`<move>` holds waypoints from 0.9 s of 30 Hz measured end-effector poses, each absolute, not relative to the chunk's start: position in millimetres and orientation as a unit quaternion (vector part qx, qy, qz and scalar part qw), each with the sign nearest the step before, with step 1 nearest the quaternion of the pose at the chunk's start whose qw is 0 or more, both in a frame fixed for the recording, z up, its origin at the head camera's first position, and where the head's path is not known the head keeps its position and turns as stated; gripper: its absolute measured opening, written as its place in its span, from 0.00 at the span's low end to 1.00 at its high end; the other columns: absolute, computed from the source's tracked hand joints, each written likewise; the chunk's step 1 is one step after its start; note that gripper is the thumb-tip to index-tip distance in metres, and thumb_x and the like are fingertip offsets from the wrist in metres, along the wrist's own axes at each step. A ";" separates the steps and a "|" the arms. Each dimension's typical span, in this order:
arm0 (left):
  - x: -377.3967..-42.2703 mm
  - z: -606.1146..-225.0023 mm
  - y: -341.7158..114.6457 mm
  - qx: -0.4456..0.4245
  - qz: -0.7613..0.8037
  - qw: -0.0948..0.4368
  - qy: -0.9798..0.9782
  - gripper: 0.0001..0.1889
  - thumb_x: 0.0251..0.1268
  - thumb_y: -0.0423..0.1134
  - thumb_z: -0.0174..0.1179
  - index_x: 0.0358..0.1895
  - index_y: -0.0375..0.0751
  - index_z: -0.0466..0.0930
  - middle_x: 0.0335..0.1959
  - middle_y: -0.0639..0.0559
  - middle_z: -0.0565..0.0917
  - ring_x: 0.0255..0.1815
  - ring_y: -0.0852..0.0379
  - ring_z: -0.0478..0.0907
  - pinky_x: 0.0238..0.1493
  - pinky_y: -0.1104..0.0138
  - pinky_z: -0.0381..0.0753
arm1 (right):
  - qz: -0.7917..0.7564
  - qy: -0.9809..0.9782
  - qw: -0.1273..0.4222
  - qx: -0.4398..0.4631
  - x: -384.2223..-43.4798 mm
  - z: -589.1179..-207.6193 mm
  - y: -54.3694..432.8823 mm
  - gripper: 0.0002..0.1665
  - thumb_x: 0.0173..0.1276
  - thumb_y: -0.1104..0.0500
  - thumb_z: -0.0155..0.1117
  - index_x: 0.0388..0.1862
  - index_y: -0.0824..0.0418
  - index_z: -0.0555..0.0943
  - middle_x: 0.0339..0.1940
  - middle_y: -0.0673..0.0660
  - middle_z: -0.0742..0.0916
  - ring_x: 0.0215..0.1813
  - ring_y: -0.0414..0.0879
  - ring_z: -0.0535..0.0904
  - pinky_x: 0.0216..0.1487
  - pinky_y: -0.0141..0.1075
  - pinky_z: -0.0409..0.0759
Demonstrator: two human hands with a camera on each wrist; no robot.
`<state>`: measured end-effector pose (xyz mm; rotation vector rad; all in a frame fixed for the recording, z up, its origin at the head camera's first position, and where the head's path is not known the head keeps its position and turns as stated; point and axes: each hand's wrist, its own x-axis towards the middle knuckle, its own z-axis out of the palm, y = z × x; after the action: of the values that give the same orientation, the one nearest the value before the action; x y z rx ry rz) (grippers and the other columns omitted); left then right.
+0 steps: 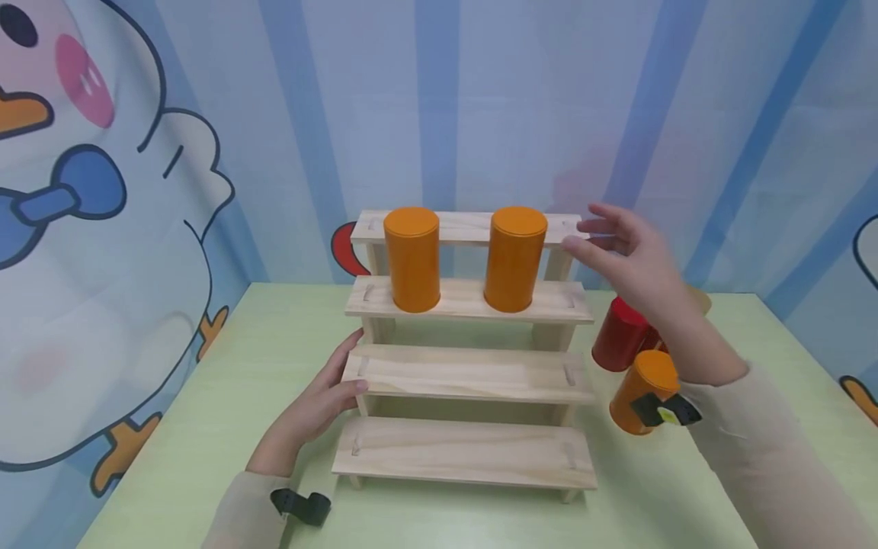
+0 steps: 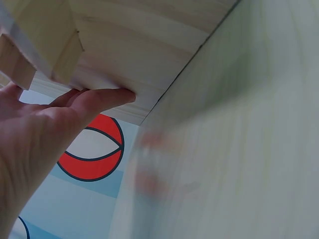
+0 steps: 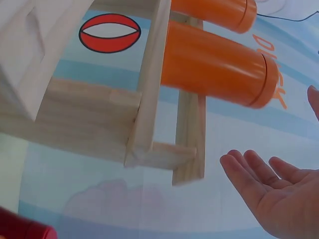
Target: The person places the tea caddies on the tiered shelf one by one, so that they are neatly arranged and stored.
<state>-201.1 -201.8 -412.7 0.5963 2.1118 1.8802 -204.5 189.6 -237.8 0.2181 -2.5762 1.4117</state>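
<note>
Two cans (image 1: 516, 263) neighbour the spread right grip (image 1: 638, 263); left grip (image 1: 315, 400) apparently holds the rack (image 1: 463, 372).

A cartoon duck (image 1: 116, 328) adorns the blue-striped backdrop (image 1: 524, 99) behind the green table (image 1: 206, 404).

Pale beige on both arms here, the left sleeve (image 1: 243, 509) and the right sleeve (image 1: 761, 446) plain and long, leaving the left hand (image 1: 312, 404) and right hand (image 1: 638, 263) bare! There's a small, angular black clip (image 1: 309, 508) by the left sleeve's end, and a second black clip (image 1: 645, 410) by the right's, flashing a yellow-green patch (image 1: 668, 416)!
</note>
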 end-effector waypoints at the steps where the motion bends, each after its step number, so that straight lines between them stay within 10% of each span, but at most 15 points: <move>1: -201.0 -412.4 -201.8 0.205 0.646 0.126 0.725 0.40 0.69 0.39 0.49 0.78 0.55 0.37 0.78 0.39 0.42 0.70 0.32 0.56 0.61 0.42 0.69 | 0.475 -0.872 0.100 0.069 -202.6 -238.3 194.0 0.45 0.65 0.39 0.61 0.77 0.51 0.57 0.67 0.59 0.74 0.66 0.54 0.70 0.64 0.54 0.70; 9: -200.8 -413.0 -200.8 0.202 0.645 0.126 0.726 0.40 0.69 0.39 0.49 0.78 0.53 0.37 0.78 0.39 0.41 0.70 0.31 0.56 0.62 0.41 0.69 | 0.445 -0.886 0.124 0.030 -182.5 -248.7 230.2 0.43 0.68 0.40 0.58 0.77 0.46 0.55 0.69 0.57 0.72 0.68 0.53 0.68 0.62 0.55 0.72; 13: -200.6 -413.5 -200.8 0.201 0.644 0.126 0.727 0.40 0.69 0.40 0.49 0.78 0.54 0.37 0.78 0.39 0.42 0.70 0.31 0.56 0.62 0.41 0.69 | 0.432 -0.892 0.132 0.013 -171.1 -258.4 248.0 0.41 0.69 0.42 0.57 0.77 0.46 0.55 0.68 0.57 0.72 0.67 0.53 0.69 0.58 0.40 0.77; 19: -201.9 -414.2 -202.6 0.204 0.646 0.128 0.724 0.40 0.70 0.39 0.49 0.78 0.54 0.36 0.78 0.39 0.41 0.69 0.31 0.57 0.61 0.43 0.71 | 0.430 -0.888 0.163 0.020 -155.6 -284.7 270.3 0.39 0.70 0.49 0.59 0.77 0.52 0.57 0.62 0.50 0.77 0.54 0.29 0.73 0.42 0.14 0.72; 27: -202.1 -413.8 -202.8 0.211 0.645 0.126 0.723 0.40 0.70 0.39 0.49 0.78 0.54 0.36 0.78 0.38 0.41 0.69 0.30 0.56 0.61 0.43 0.71 | 0.426 -0.888 0.169 0.030 -144.2 -325.6 286.4 0.41 0.68 0.54 0.63 0.76 0.58 0.58 0.62 0.59 0.77 0.50 0.21 0.70 0.42 0.13 0.72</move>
<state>-202.1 -202.8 -413.8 0.6149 2.1056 1.8796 -144.2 286.4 -325.6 0.0839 -2.5253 1.2098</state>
